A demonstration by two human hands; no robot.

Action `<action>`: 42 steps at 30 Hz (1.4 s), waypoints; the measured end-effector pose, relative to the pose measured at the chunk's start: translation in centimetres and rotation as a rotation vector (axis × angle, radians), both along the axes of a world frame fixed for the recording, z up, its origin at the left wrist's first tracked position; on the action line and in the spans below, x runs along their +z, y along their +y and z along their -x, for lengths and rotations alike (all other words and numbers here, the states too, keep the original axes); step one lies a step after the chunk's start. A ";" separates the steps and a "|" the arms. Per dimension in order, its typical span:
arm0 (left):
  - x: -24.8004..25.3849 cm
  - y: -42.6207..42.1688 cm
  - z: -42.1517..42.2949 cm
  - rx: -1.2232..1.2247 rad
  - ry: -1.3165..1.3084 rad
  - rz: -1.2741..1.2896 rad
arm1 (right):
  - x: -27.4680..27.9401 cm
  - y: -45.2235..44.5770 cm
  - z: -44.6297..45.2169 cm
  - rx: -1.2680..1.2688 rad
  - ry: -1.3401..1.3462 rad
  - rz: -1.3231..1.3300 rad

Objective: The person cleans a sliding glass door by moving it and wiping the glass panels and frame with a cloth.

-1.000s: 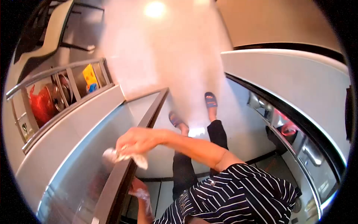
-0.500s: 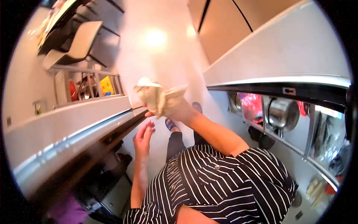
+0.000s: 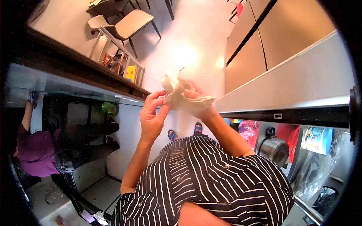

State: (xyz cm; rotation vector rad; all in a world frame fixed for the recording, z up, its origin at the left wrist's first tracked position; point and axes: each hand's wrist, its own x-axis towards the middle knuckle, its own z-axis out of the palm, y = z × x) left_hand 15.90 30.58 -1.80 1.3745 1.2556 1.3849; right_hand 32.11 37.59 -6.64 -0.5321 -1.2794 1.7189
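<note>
A crumpled cream cloth (image 3: 175, 90) is held up in front of my chest, over the pale floor. Behind and around its right part is my right hand (image 3: 196, 100), with fingers wrapped into the folds and partly hidden by them. From the left, my left hand (image 3: 154, 116) meets the cloth, its thumb and fingers curled together at the lower left edge. Below the hands, two feet in blue sandals (image 3: 172, 135) stand on the floor.
Dark-framed glass panel (image 3: 86, 81) at left, with a person in purple (image 3: 37, 152) visible in it. A beige chair (image 3: 134, 23) and metal rack (image 3: 135, 64) stand at upper left. Pale cabinet (image 3: 286, 81) at right, above shelves with a steel pot (image 3: 274, 150).
My right hand has lifted the cloth off the dark-edged panel and brought it in front of me. My left hand has risen from below the panel to the cloth. The view has turned.
</note>
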 end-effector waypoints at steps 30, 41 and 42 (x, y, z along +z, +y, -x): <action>-8.5 -12.3 23.7 1.175 -0.221 0.047 | 4.6 -7.7 17.1 0.348 -0.555 -0.210; -10.1 -10.2 16.5 0.398 -0.824 -0.084 | 0.3 -10.3 18.9 0.257 -0.632 -0.674; -12.3 -8.6 18.4 0.386 -0.690 -0.328 | 0.8 -9.1 18.1 0.128 -0.565 -0.641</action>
